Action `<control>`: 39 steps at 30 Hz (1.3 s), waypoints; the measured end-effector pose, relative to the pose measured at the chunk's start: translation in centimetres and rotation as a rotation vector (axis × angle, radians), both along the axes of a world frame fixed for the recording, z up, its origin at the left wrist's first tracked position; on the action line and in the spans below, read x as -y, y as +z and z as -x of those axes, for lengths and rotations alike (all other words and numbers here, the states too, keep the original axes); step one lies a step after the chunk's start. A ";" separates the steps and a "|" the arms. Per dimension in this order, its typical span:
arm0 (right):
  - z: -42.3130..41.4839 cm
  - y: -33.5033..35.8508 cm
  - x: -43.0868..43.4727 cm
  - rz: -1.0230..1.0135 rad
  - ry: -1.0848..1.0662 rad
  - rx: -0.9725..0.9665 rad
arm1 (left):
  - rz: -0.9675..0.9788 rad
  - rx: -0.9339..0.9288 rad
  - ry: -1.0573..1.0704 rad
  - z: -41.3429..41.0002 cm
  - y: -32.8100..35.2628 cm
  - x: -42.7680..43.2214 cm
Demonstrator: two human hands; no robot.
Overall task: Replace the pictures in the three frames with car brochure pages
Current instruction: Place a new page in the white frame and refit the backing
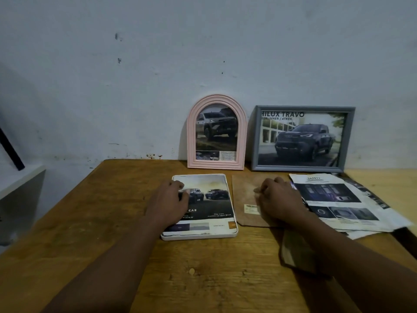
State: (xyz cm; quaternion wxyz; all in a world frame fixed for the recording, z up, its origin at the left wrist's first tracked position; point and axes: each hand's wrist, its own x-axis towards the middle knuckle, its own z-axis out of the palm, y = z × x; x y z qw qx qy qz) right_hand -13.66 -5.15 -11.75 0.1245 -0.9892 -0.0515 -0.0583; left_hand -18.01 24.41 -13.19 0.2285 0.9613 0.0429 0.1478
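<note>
Your left hand (172,195) lies flat, fingers spread, on the brochure page in the white frame (233,232) at 6 o'clock on the worn wooden table (112,222). Your right hand (278,199) presses loosely curled on the brown backing board (244,193). At 12 o'clock, the pink arched frame (190,136) and grey frame (348,141) lean on the scuffed white wall (158,75); loose brochure pages (343,199) lie at 3 o'clock.

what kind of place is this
Probably a plain room at home used as a makeshift craft spot: a worn wooden table pushed against a stained, scuffed painted wall, with a pink arched frame and a grey frame leaning on it.
</note>
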 end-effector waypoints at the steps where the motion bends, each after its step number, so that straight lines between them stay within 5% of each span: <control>1: 0.2 -0.1 0.0 0.000 0.009 0.017 | 0.002 -0.004 0.000 0.0 -0.1 0.2; 10: 0.7 1.9 -1.7 -0.247 0.100 0.092 | 0.274 0.063 0.099 0.4 -0.7 0.5; 18: 2.5 1.9 -10.4 -0.029 0.267 0.063 | 0.488 0.101 0.180 0.7 -0.9 0.8; 26: 3.4 1.5 -15.0 0.105 0.301 0.043 | 0.435 0.097 0.190 1.4 -0.6 1.1; 39: 0.4 0.5 -11.7 -0.104 0.242 -0.063 | 0.129 -0.028 0.017 0.2 0.3 -0.3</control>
